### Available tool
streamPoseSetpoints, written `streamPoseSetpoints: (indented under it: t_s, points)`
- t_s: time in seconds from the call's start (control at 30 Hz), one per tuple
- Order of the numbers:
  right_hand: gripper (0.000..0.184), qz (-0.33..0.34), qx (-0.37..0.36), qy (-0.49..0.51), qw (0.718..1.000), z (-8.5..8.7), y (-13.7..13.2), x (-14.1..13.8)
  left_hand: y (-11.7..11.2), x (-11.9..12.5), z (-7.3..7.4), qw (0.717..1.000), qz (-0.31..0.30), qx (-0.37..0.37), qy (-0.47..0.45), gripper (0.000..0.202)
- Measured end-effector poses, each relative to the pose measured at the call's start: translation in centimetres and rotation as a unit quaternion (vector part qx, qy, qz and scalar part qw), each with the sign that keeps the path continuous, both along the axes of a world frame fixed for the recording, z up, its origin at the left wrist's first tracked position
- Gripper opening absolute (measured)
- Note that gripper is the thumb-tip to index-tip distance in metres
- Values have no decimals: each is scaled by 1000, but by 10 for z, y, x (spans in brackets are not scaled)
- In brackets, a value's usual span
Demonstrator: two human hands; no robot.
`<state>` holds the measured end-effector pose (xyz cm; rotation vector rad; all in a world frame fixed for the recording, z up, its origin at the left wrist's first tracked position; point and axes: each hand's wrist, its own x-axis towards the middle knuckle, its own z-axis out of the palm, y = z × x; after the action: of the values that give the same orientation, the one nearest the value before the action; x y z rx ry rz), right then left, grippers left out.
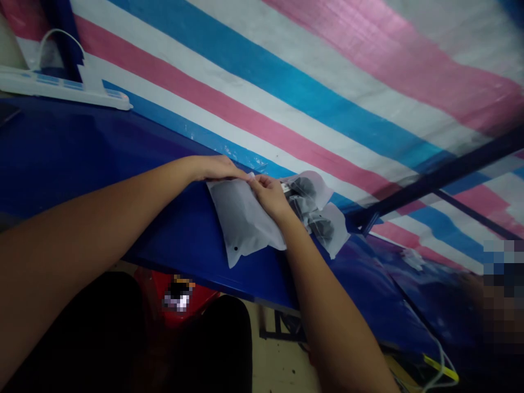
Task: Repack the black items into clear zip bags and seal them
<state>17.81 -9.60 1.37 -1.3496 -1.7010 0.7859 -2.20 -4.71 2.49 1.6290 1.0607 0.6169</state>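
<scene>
We see a tilted, wide-angle view, bent at its edges. Light falls brightest on the far striped sheet [311,82]; the near blue counter [82,164] lies dim, and the lower corners sink into soft, grainy shadow.

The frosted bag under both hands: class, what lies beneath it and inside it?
The frosted bag lies on the blue table, left hand and right hand pressing its top edge. Its contents are hidden.
</scene>
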Motion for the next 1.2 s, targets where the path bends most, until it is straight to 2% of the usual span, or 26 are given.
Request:
streamPoseSetpoints:
  t_s: [0.13,0.4,0.53,0.67,0.77,0.87,1.03,1.2]
  points:
    - [25,39,23,11,999,-6,5,0,-4,5,-3,998,-22,63,19,37]
    - [32,-20,62,-27,997,-2,4,-1,-8,13,-2,995,-12,101,11,28]
    - [30,-36,31,-10,999,0,3,-2,-12,20,-1,994,11,109,11,23]
    - [29,-52,-9,16,998,4,0,-2,-7,22,-4,992,37,121,-8,20]
    - [30,-48,-43,18,998,8,-4,-1,5,13,-4,989,88,116,1,23]
    - [28,-21,-74,8,997,13,-8,4,19,-6,-2,980,166,105,30,27]
    - [27,50,-51,-28,997,19,-10,16,40,-40,-2,951,280,100,85,33]
    - [28,61,-43,-20,997,16,-6,20,49,-55,-5,940,298,119,118,33]
